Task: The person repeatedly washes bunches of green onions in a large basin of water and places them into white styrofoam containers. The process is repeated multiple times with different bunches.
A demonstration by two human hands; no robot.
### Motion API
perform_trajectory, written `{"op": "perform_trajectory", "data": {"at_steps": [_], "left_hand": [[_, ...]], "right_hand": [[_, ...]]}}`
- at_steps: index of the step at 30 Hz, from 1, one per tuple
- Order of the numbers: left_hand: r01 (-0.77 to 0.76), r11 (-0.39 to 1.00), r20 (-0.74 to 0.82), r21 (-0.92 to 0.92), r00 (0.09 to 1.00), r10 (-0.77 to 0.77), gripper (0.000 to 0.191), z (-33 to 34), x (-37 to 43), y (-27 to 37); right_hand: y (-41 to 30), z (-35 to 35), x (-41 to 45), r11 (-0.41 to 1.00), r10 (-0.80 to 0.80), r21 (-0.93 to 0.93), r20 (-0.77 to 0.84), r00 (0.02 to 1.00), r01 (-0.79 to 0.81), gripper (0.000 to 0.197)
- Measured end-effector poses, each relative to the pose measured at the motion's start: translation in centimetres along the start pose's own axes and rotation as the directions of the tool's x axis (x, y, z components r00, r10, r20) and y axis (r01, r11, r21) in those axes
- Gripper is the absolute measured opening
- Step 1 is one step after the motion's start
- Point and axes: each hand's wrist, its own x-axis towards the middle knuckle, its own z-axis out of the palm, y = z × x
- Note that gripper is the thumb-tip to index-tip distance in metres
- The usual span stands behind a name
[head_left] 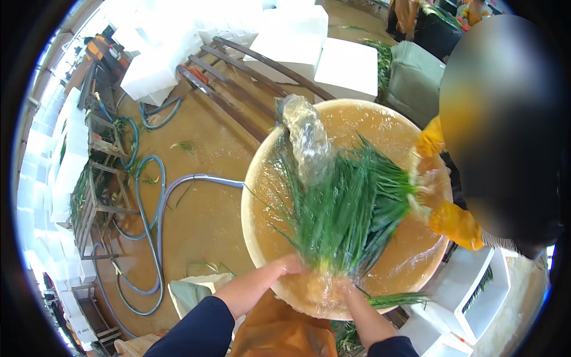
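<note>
A large round tub [251, 209] of brownish water stands before me. Both my forearms reach over its near rim. My left hand [292, 264] and my right hand [341, 285] are at the base of a bunch of long green leafy stalks [334, 214], partly under splashing water. The grip of my fingers is hidden by water and leaves. Water gushes from a pipe or hose end [282, 107] at the tub's far left rim. Across the tub, a co-worker's yellow-orange gloves [453, 223] hold another green bunch [392, 183], whose leaves meet mine.
White foam boxes stand beyond the tub [345, 67] and at the lower right [473, 290]. Dark metal rails [250, 67] run to the tub's far left. Coiled blue hoses [160, 232] lie on the wet floor. Loose stalks [397, 300] cross the near right rim.
</note>
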Motion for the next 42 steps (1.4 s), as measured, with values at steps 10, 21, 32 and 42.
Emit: {"op": "perform_trajectory", "data": {"at_steps": [10, 21, 32, 42], "left_hand": [[0.453, 0.867, 0.191, -0.21, 0.888, -0.418, 0.056, -2.8, -11.8, 4.5], [0.282, 0.878, -0.497, -0.387, 0.739, -0.456, 0.068, -2.5, -20.5, 1.6], [-0.107, 0.938, -0.778, -0.33, 0.594, -0.206, 0.028, -1.8, -21.3, -4.2], [0.154, 0.952, -0.508, -0.264, 0.817, -0.273, 0.034, -4.5, -20.4, -7.7]], "right_hand": [[0.3, 12.8, -13.9, 0.982, 0.039, 0.173, 0.192, 0.981, -0.072, 0.056], [8.1, 10.4, -15.6, 0.761, -0.427, -0.605, -0.197, 0.883, 0.233, 0.042], [4.7, 1.7, -7.5, 0.957, -0.184, 0.065, -0.618, 0.764, 0.284, 0.014], [2.5, 0.4, -8.2, 0.6, -0.263, 0.449, -0.67, 0.694, 0.662, 0.024]]}}
